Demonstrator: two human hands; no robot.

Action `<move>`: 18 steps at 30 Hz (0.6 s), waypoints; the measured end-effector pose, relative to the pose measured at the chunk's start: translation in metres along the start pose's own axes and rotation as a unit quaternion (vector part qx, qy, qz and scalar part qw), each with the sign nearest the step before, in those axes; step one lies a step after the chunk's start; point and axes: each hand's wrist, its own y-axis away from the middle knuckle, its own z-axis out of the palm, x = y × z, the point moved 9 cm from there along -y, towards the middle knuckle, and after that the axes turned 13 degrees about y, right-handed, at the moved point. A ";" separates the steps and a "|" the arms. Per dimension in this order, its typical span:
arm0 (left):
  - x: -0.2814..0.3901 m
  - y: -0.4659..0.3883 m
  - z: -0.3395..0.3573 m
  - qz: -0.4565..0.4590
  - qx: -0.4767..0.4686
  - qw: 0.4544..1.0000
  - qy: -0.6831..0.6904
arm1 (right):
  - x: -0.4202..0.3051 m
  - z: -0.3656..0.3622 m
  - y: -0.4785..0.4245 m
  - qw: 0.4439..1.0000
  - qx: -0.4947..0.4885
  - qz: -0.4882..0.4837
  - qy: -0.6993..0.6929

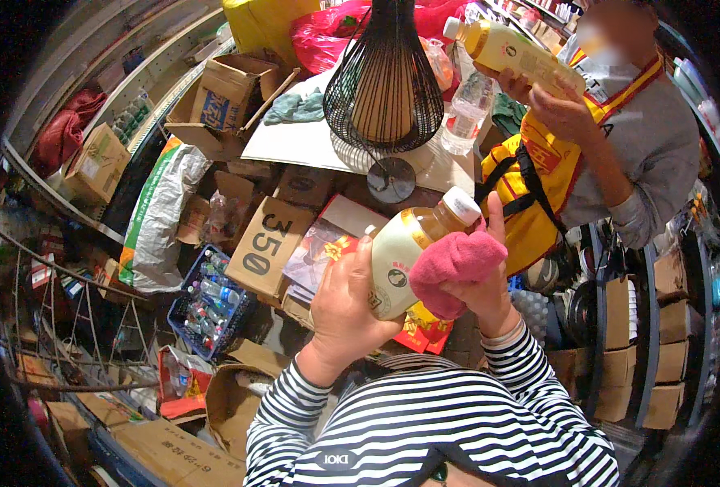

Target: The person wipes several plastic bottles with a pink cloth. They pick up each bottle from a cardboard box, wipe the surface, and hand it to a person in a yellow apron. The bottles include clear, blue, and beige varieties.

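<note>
A large labelled plastic bottle (398,259) of amber liquid with a white cap (462,205) is held tilted in front of me, its cap end up and to the right. My left hand (350,295) grips its lower end, thumb along the side. In my right hand (488,292) is a bunched pink cloth (457,271), pressed against the bottle's side near the shoulder. The right index finger points up beside the cap. Part of the label is covered by the cloth and my left hand.
A person in a yellow apron (536,182) holds a similar bottle (512,55). Ahead is a white table (293,143) with a black wire lamp (384,85) and a clear bottle (466,115). Cartons (268,243) and a blue crate of bottles (180,322) sit left; shelves (597,316) stand right.
</note>
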 end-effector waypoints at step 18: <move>0.011 0.037 0.037 0.056 0.070 0.996 0.026 | -0.048 -0.024 -0.015 0.998 -0.062 0.018 0.015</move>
